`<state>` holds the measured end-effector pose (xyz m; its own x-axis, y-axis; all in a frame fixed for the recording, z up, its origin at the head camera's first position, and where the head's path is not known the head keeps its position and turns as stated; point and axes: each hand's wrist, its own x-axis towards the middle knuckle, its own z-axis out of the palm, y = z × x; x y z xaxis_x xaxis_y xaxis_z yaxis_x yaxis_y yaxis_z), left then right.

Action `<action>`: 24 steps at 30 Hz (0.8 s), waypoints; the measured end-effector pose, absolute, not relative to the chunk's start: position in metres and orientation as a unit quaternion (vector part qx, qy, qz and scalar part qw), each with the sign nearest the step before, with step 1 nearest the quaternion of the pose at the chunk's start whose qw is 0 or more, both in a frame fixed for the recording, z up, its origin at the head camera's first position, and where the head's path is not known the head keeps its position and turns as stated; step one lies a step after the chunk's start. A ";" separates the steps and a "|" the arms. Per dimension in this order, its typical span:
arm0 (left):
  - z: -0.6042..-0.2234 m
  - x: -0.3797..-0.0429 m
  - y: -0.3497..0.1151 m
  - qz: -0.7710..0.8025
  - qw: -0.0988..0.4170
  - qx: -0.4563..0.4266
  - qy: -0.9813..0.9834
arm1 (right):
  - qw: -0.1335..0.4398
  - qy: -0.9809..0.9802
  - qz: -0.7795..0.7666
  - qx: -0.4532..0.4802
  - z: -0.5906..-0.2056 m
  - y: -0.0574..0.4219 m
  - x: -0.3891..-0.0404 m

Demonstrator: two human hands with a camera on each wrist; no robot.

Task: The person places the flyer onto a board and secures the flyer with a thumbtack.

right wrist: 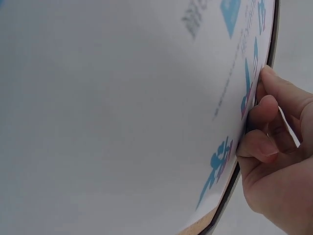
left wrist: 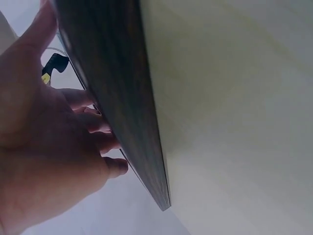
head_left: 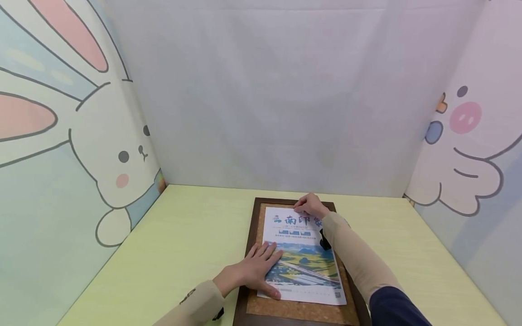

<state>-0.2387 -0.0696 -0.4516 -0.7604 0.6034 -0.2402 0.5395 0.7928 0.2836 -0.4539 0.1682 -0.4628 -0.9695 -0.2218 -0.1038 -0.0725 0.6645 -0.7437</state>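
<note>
A printed poster lies on a cork board with a dark wooden frame. Large blue characters run across its top, above a coloured landscape picture. My left hand rests with spread fingers on the poster's left side, its wrist over the frame; the left wrist view shows this hand beside the frame's dark edge. At the poster's top edge is my right hand, its fingers bent and fingertips touching the paper. In the right wrist view, whether this hand pinches anything small cannot be told.
A pale yellow-green table carries the board. Behind it hangs a light grey cloth. Side panels show a cartoon rabbit on the left and a white cartoon figure on the right.
</note>
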 end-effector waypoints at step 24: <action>-0.450 -0.239 -0.068 0.086 0.156 0.308 0.935 | 0.102 0.905 -0.400 -0.104 -0.461 0.168 -0.456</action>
<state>-0.2394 -0.0681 -0.4503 -0.7620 0.6023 -0.2380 0.5489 0.7957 0.2561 -0.4558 0.1683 -0.4609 -0.9575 -0.2697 -0.1024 -0.1056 0.6580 -0.7456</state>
